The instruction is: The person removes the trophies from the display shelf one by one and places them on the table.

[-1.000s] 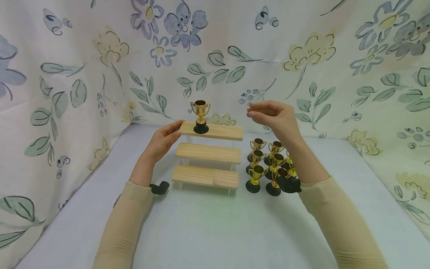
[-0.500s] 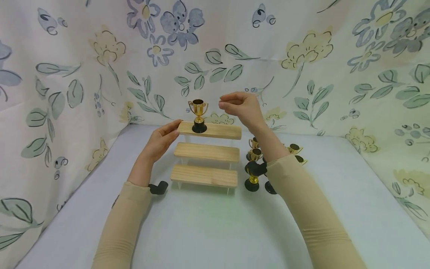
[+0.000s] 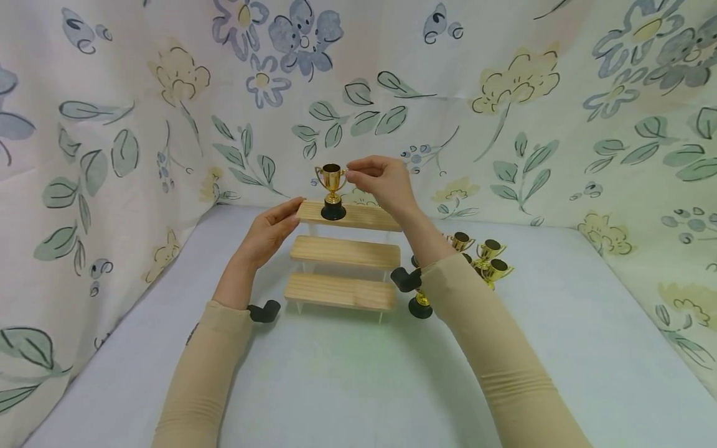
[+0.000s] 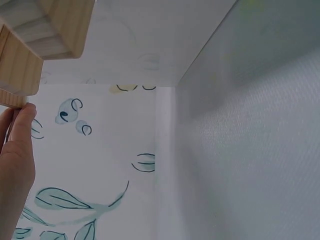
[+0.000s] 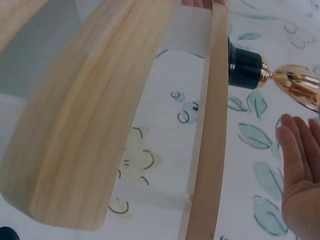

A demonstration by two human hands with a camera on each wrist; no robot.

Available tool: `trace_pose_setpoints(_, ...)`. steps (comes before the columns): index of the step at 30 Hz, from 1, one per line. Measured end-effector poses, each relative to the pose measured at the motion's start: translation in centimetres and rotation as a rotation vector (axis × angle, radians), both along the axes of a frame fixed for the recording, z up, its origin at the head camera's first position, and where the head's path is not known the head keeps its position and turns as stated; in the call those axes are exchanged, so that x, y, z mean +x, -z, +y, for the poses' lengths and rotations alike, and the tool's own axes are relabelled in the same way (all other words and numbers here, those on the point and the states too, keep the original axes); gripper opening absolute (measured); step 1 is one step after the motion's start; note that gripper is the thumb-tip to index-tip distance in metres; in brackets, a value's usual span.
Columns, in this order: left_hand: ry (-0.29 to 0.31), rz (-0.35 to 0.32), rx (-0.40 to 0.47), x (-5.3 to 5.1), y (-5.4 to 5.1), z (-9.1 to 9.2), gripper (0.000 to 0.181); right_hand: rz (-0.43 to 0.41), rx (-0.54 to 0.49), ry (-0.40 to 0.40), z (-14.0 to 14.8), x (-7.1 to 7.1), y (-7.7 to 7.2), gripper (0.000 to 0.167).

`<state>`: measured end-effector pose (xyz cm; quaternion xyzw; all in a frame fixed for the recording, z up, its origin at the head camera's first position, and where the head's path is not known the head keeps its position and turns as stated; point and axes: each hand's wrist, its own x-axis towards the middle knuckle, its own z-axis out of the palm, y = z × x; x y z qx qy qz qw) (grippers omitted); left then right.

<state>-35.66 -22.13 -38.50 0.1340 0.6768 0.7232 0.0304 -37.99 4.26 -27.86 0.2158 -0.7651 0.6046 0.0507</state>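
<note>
A gold trophy (image 3: 333, 180) with a black base stands upright near the left part of the top board of a three-tier wooden display stand (image 3: 342, 250). My left hand (image 3: 267, 233) holds the left end of that top board, with fingers at its edge, also seen in the left wrist view. My right hand (image 3: 383, 182) is at the trophy's right handle, fingertips extended and seemingly touching it. In the right wrist view the trophy (image 5: 245, 67) lies sideways in the picture, and the right hand's fingers (image 5: 292, 145) look fairly straight beside the cup.
Several more gold trophies (image 3: 490, 249) stand on the white table (image 3: 336, 379) right of the stand, partly hidden by my right forearm. A floral curtain (image 3: 358, 81) hangs behind and along the sides. Black wrist cameras (image 3: 264, 311) are strapped to both arms.
My right hand has moved left from above the group of trophies to the handle of the trophy on the top board. The left hand stays at the board's end.
</note>
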Motion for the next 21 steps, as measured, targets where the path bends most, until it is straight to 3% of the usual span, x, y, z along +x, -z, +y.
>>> trace_pose_setpoints(21,-0.004,-0.004,-0.001,0.2,-0.2,0.2,0.056,0.038,0.0,0.084,-1.2,0.5,0.6,0.021)
